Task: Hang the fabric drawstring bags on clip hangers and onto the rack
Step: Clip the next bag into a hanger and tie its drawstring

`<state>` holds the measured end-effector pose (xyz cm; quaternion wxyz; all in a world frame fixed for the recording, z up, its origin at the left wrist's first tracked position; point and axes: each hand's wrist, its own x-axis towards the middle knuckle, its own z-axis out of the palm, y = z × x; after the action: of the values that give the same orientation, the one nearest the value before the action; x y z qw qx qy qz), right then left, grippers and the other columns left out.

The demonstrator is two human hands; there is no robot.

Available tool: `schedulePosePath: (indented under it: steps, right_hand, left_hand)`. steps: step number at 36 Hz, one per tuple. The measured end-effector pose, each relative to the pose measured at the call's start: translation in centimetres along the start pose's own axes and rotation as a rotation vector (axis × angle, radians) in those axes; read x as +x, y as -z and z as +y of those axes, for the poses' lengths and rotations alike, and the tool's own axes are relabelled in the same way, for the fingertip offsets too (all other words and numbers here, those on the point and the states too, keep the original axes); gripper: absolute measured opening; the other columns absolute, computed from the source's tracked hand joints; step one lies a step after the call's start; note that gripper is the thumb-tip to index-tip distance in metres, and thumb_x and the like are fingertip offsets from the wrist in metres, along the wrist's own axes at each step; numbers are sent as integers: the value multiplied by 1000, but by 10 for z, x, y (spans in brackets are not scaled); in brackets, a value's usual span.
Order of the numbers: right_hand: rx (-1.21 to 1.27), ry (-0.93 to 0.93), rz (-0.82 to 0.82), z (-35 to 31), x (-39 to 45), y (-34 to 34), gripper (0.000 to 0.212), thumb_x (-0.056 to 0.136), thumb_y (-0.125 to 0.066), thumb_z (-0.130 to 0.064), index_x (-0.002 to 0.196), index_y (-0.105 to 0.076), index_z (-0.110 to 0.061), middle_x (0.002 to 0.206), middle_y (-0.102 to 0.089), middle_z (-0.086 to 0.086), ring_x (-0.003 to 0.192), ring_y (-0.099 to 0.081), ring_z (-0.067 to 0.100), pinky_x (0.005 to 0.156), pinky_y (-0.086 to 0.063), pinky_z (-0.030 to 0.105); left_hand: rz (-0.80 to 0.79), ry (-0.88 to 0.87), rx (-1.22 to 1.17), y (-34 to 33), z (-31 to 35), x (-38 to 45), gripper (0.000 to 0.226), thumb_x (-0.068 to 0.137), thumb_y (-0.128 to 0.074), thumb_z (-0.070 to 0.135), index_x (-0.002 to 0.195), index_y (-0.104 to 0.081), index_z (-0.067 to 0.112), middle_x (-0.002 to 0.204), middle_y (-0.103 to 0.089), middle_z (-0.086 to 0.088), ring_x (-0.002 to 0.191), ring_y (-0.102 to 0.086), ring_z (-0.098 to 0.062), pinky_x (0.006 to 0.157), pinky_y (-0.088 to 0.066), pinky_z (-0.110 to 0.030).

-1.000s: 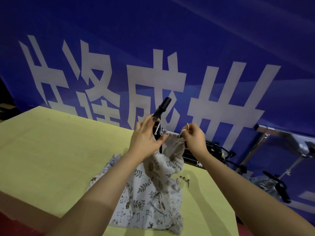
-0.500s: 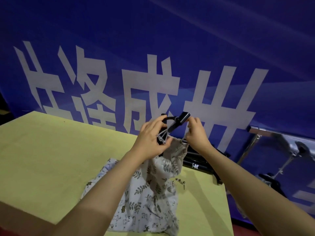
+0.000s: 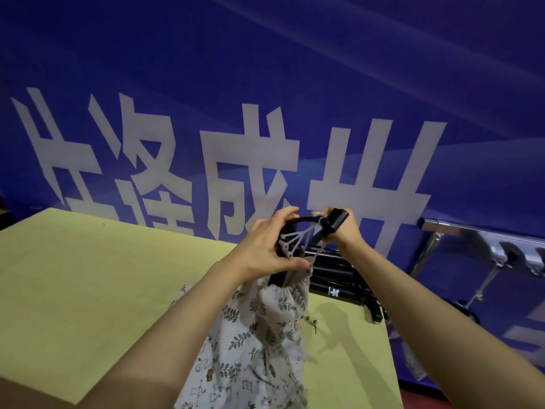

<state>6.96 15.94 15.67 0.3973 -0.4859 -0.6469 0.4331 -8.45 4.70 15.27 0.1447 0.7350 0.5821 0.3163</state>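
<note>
both hands now sit higher: left hand [image 3: 265,249] grips the hanger [image 3: 298,227], right hand [image 3: 343,231] pinches its clip [image 3: 334,224]; bag [image 3: 265,335] dangles.

Blue banner [image 3: 265,84] behind the table carries large white Chinese characters, cut off along their lower edge by the table and the hands; only the third reads with fair confidence, as 成, and the others are too cropped to read surely. Small white logo mark on the black folded stand [image 3: 334,291] at the table's far edge, too small to read.
</note>
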Motion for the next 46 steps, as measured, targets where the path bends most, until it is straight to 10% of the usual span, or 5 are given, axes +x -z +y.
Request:
schedulePosePath:
  steps: [11, 25, 29, 36, 46]
  right_hand:
    - [149, 73, -52, -35, 3, 0, 34, 92, -60, -22, 61, -57, -8, 46, -42, 0, 42, -40, 12, 49, -49, 28]
    - [15, 271, -76, -72, 15, -3, 42, 90, -62, -17, 51, -46, -14, 49, -46, 0, 45, -37, 12, 48, -34, 25]
    - [0, 333, -84, -78, 17, -5, 39, 88, -64, -22, 53, -49, -15, 64, -55, 21, 55, -42, 18, 50, -33, 26]
    - [-7, 469, -162, -93, 9, -13, 31, 88, -64, -26, 62, -58, -9, 75, -59, 32, 56, -42, 19, 56, -39, 31]
    - [111, 590, -174, -134, 1, -5, 28, 91, -62, -17, 63, -57, -13, 48, -55, -14, 47, -46, -1, 49, -39, 12]
  left_hand:
    - [36, 59, 134, -17, -11, 10, 32, 88, -55, 41, 105, -43, 17, 117, -42, 5, 116, -39, -15, 112, -19, -47]
    - [-204, 157, 97, 18, -9, 19, 63, 87, -54, 53, 142, -31, 31, 146, -38, 10, 134, -28, -18, 106, -36, -42]
    - [-6, 208, -132, 25, -6, 26, 12, 98, -40, 24, 109, -42, 23, 124, -60, 0, 113, -55, -16, 92, -47, -35]
    - [43, 196, 243, 30, 12, 46, 32, 96, -44, 43, 104, -63, 18, 85, -64, -1, 81, -59, -18, 66, -43, -30]
    - [139, 139, 52, 48, 30, 53, 24, 98, -44, 36, 110, -54, 19, 79, -58, 2, 73, -56, -15, 68, -48, -33]
